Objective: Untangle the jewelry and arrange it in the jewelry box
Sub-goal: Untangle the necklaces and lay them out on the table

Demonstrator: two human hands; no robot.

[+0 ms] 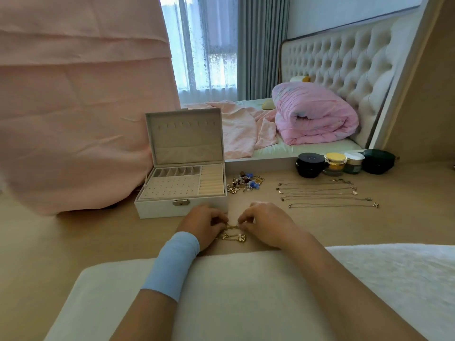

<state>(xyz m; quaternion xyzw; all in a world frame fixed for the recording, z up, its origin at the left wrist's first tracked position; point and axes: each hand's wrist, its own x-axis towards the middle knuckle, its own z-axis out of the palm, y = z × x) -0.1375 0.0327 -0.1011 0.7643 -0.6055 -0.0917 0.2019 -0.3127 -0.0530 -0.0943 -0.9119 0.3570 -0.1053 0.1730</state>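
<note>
Untangling in hand: left hand point(203, 223), right hand point(263, 223) both pinch gold chain tangle point(231, 237), near side of bench point(369, 230). Next move: tease strands apart gently; box point(182, 185) open, far left

The pale wood-grain worktop point(406, 217) carries an open white jewelry box point(181, 190) left of centre, lid upright. Just to its right lies a tangled heap of jewelry point(246, 184), with blue and gold pieces. Further right, five or so thin necklaces point(325, 195) are laid out straight in parallel rows, apart from one another. Behind them four jars point(334, 163) stand in a row against what may be a mirror's frame. A gold chain point(232, 236) lies near the front edge. A pink cloth point(81, 119) drapes down onto the left side.
</note>
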